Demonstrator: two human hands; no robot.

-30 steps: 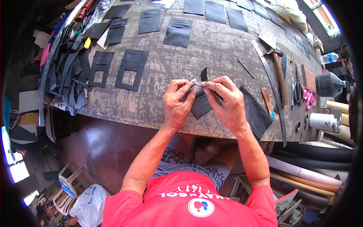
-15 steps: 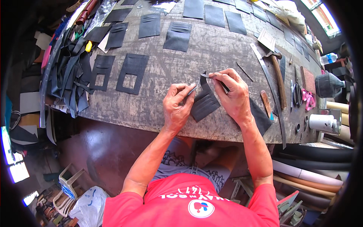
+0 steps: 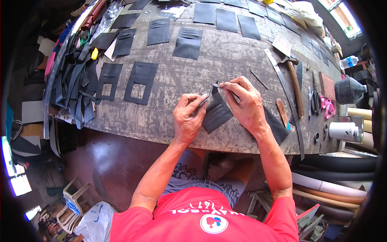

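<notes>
A black leather panel (image 3: 217,118) with several slits is held up between my two hands, near the table's front edge. My left hand (image 3: 190,117) is closed, pinching the panel's left edge between thumb and fingers. At the panel's upper end, my right hand (image 3: 245,103) is closed in a pinch, where a small grey sliver shows at its fingertips. Whether that sliver is a folded edge or a separate piece I cannot tell. To the left lie two black panels with a window cut out, one near (image 3: 141,83) and one farther left (image 3: 109,82).
On the right lie a steel ruler (image 3: 284,86), a hammer (image 3: 297,86), a wooden-handled tool (image 3: 281,112), scissors (image 3: 315,103) and a white bottle (image 3: 342,131). Dark leather strips (image 3: 74,80) hang over the left side. More black panels (image 3: 188,43) lie farther back.
Both hands keep hold of the panel. The right fingertips have moved slightly down and left, and the panel's upper tip sits nearer to them. The whole view has shifted a little.
</notes>
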